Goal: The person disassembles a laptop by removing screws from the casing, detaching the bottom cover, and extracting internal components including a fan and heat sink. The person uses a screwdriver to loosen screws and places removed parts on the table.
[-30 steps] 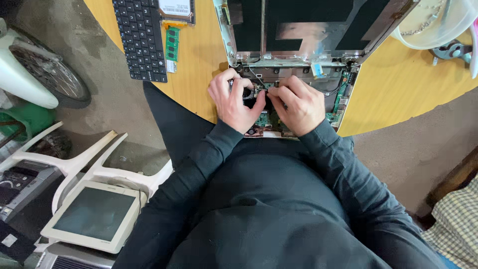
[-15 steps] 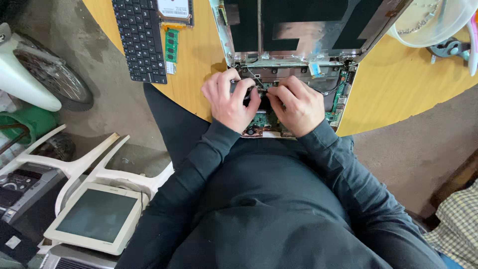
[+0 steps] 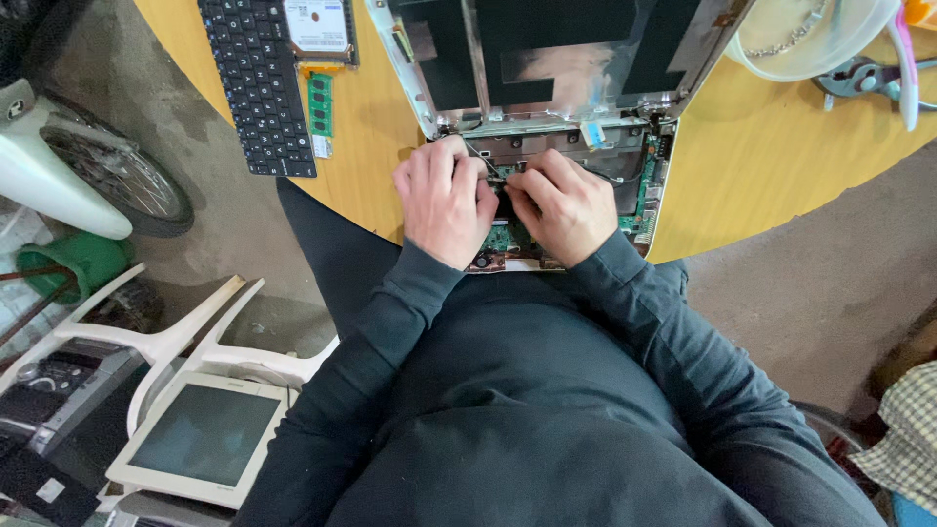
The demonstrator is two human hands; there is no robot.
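- On the round, honey-coloured wooden bench (image 3: 742, 166), at its near edge, sits an opened laptop (image 3: 556, 146) with its covers off; the lid stands back, a dull silver shell with black panels and a strip of foil tape.
- In the head view, the left hand (image 3: 444, 200) lies knuckles-up over the laptop's base, its fingers (image 3: 429, 166) curled together and pressing down; what they grip, I cannot tell.
- The right hand (image 3: 566, 205) rests just beside it, thumbs nearly touching, its fingers (image 3: 547, 176) bent close together on a small part by thin dark wires; the part itself is hidden.
- Under both hands shows the green circuit board (image 3: 503, 237), glossy and studded with tiny parts, with more green running along the right edge of the frame.
- To the left on the bench lies a loose black keyboard (image 3: 256, 83), flat and matte, with a narrow green memory stick (image 3: 320, 105) beside it and a metal-faced hard drive (image 3: 319, 26) above that.
- At the far right stand a translucent plastic tub (image 3: 810, 39) and grey metal pliers (image 3: 864, 76).
- Down on the concrete floor are white plastic chairs (image 3: 185, 346) and a cream-framed monitor (image 3: 200, 439) lying face up.
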